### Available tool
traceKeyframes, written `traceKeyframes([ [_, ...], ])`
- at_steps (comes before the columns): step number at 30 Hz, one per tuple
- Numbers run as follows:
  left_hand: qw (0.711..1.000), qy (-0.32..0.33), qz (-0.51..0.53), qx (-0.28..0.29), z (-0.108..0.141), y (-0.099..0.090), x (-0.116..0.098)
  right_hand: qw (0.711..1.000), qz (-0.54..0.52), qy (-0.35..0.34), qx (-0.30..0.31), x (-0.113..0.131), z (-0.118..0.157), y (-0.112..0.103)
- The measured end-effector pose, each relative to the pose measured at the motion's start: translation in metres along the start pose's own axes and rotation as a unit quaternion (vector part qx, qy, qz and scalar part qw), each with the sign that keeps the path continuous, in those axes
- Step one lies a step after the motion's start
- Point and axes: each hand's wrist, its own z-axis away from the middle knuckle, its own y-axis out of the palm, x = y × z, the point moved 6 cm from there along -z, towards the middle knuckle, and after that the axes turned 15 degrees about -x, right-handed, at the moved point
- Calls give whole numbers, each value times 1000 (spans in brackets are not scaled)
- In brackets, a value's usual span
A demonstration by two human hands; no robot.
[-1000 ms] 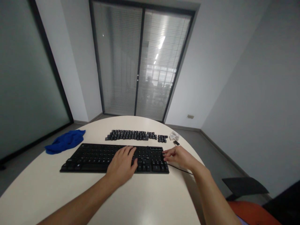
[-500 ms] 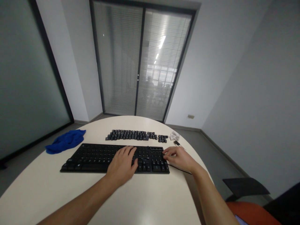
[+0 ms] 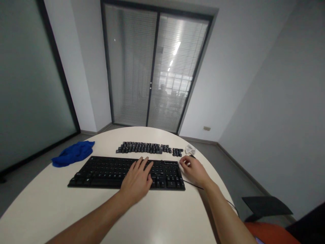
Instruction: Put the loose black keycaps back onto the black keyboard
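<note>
Pale walls (image 3: 254, 67) enclose your round table (image 3: 165, 217); on it lies the black keyboard (image 3: 109, 171), probably stiff and light, best held by its end edges. Your left hand (image 3: 136, 179) rests on it, fingers apart; your right hand (image 3: 195, 168) is curled near its corner, whether pinching anything you cannot tell. Loose keycaps (image 3: 142, 147) look light, slippery; the whitish packet's (image 3: 190, 149) contents are unclear.

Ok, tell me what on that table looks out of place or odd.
The loose keycaps: they lie in rows beyond the keyboard rather than seated on one, which is unusual. The blue cloth lies crumpled at left. No spill shows.
</note>
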Motion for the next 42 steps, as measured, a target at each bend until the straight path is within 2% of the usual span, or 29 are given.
traceKeyframes([
  [2,1000,-10,-7,15,0,2,1,999,37,19,-12,-11,-2,6],
  [5,999,-23,-12,39,-1,3,2,995,90,9,-38,-19,-6,14],
  [10,998,-30,-7,53,-1,2,2,984,172,-15,-40,-19,-10,26],
  [15,998,-33,-6,57,-2,3,2,981,190,-8,-36,-17,-11,29],
  [24,998,-26,-11,54,-1,3,2,986,155,-6,-68,-16,-12,21],
  [36,997,-25,-24,62,-2,2,0,989,124,5,-80,-19,-12,13],
  [42,998,-25,-20,59,-2,2,1,996,10,-6,-87,0,-11,-2],
])
